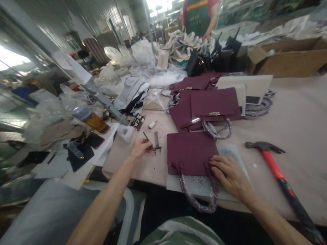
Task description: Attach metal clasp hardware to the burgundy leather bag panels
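My left hand (140, 148) is closed in a pinch around a thin dark metal rod (145, 135), which leans over the table. Just right of its fingertips lies a second slim metal tool (156, 139) with a short crosspiece at its lower end. In front of me a maroon handbag panel (191, 149) lies flat, its plastic-wrapped handle (198, 205) hanging toward me over the table edge. My right hand (230, 175) rests on the panel's lower right edge, near the handle's base, with its fingers stretched out. A pale sheet (233, 156) lies partly under the panel.
A hammer (272, 163) with a red and black grip lies at right. Behind the panel are stacked maroon bag pieces (214, 100), black bags (224, 56) and a cardboard box (288, 59). A bottle (94, 121) stands at left. A person (199, 17) stands across the table.
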Tool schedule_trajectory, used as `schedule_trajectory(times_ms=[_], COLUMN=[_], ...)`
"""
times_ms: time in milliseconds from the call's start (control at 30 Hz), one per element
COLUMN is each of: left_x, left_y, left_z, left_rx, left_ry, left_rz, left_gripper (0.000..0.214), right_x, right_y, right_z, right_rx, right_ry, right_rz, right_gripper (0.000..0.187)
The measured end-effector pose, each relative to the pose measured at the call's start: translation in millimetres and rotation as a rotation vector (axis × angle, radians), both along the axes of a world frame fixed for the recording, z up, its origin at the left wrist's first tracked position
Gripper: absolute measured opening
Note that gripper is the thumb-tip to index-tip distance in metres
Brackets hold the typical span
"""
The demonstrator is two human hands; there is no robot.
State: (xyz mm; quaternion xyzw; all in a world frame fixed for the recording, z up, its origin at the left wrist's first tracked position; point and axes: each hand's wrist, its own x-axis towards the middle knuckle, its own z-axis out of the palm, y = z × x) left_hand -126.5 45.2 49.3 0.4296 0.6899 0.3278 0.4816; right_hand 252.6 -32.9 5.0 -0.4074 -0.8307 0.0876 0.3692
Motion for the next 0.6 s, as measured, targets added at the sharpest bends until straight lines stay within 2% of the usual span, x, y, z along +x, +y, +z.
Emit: schedule_trajectory(times_ms=[100, 133, 200, 267, 367, 467, 600], left_x=[37, 52, 79, 101, 119, 123, 117], left_y=[-21, -27, -36, -43, -48, -51, -52], left_z=[-1.1, -2.9, -8.2, -15.4, -25.9, -31.0, -32.0], left_rx=[0.168, 0.191, 0.184, 0.192, 0.280, 0.348, 0.367], left_ry=[-0.506, -0.625, -0.729, -0.756, -0.697, -0.581, -0.465], left_rz=[0.034, 0.025, 0.001, -0.016, -0.081, -0.128, -0.155], left_gripper=[0.044, 0.055, 0.059, 0.048, 0.032, 0.026, 0.028], right_x=[0, 0, 0, 0, 1, 1, 1], right_y=[-1, -1, -1, -1, -1, 0, 1], right_z=[-1.1, -1.2, -0.9, -0.4, -0.5, -1.7, -3.0], right_rx=[-0.012, -0.015, -0.025, -0.037, -0.053, -0.063, -0.082], right_ry=[-0.006, -0.005, 0.002, 0.000, -0.014, -0.010, 0.002], right_rz=[0.005, 0.007, 0.010, 0.008, 0.009, 0.007, 0.000], right_gripper=[0.020, 0.020, 0.020, 0.019, 0.019, 0.020, 0.020])
